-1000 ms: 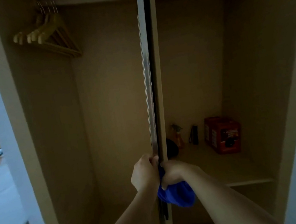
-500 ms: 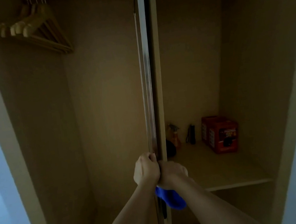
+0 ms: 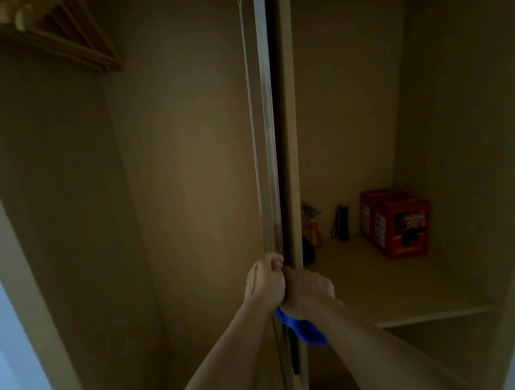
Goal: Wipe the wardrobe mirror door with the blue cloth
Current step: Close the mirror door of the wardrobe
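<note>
1. the wardrobe (image 3: 181,172) fills your view: pale wood interior, dim light, both sides exposed.
2. the mirror door (image 3: 268,128) stands edge-on to you down the middle; only its thin metal-trimmed edge shows, so the mirror face cannot be inspected.
3. a shelf (image 3: 393,291) sits low in the right half of the wardrobe.
4. wooden hangers (image 3: 41,30) hang bunched at the top left.
5. a red box (image 3: 395,222) stands on the shelf toward the back right corner.
6. your left hand (image 3: 264,284) has its grip curled round the door edge from the left side.
7. your right hand (image 3: 304,290) is just beside it, touching it, grip clamped on the blue cloth (image 3: 303,328) at the door edge; whether it also holds the door cannot be told.
8. the blue cloth bulges out below your right hand, against the lower door edge.
9. an orange spray bottle (image 3: 312,226) stands at the shelf's back left, partly hidden by the door.
10. a small dark object (image 3: 341,223) stands between bottle and box; its kind cannot be told.
</note>
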A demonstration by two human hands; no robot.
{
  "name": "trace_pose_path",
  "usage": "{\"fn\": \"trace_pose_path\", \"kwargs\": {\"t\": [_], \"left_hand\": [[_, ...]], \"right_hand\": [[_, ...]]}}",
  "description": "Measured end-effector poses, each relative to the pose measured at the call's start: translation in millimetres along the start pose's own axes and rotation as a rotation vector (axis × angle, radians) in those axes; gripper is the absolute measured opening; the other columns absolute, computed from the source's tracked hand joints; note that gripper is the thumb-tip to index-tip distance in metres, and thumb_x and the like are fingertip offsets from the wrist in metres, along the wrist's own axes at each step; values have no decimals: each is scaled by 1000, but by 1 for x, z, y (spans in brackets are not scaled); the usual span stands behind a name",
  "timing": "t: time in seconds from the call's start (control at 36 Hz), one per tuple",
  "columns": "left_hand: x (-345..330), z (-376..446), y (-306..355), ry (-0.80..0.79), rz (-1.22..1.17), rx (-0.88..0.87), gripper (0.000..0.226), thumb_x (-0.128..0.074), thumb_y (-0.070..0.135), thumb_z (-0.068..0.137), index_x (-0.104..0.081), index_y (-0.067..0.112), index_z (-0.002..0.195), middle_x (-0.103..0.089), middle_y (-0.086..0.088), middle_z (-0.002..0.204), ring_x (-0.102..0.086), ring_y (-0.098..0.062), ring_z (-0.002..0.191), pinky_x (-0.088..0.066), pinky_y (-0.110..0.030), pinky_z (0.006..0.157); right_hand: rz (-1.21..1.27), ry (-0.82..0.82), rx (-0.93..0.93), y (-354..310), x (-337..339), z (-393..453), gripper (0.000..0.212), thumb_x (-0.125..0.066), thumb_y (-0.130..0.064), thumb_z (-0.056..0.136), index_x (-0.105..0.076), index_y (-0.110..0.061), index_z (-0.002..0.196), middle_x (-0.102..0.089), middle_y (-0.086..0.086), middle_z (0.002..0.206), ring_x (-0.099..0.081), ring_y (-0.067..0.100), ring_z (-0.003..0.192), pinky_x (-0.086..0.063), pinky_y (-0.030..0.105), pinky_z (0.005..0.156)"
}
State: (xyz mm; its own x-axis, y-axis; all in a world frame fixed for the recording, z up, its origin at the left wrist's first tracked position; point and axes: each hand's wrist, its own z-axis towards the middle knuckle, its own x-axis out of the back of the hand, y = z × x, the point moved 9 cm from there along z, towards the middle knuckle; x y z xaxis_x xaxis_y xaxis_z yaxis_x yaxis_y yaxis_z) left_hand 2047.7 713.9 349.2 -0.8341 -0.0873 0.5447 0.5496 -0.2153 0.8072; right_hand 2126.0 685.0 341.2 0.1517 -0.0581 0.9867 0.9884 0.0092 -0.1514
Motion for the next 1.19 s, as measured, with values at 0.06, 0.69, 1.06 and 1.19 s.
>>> {"fn": "trace_pose_path", "kwargs": {"t": [0.06,0.69,1.06,1.19], "left_hand": [[-5,4,-2,-30,-7,6,27,-31,19,99,-55,23,111,-53,8,106,-47,-5,93,-36,-17,72],[-30,32,-16,-123,-39,33,12,-29,31,100,-40,29,103,-52,5,105,-51,-14,98,-41,-32,89],[2,-24,-111,138,-122,530,27,-38,17,97,-48,14,122,-55,-8,119,-56,-23,102,-49,-33,83],[-32,-75,-146,56,-354,836,52,-34,25,101,-19,10,148,-38,-13,144,-46,-28,124,-41,-33,95]], "right_hand": [[12,-5,-18,2,-3,5,42,-48,-37,90,-38,-25,129,-61,2,102,-61,20,83,-48,33,63],[-79,2,-2,-5,-37,52,38,-49,-32,90,-47,-16,124,-57,1,112,-59,18,97,-47,31,71],[733,-73,-259,45,-74,27,64,-63,-25,81,-29,-28,136,-53,-5,111,-57,17,90,-52,37,76],[980,-133,-302,44,-105,10,74,-69,-28,80,-28,-28,141,-43,-1,136,-48,25,116,-43,35,81]]}}
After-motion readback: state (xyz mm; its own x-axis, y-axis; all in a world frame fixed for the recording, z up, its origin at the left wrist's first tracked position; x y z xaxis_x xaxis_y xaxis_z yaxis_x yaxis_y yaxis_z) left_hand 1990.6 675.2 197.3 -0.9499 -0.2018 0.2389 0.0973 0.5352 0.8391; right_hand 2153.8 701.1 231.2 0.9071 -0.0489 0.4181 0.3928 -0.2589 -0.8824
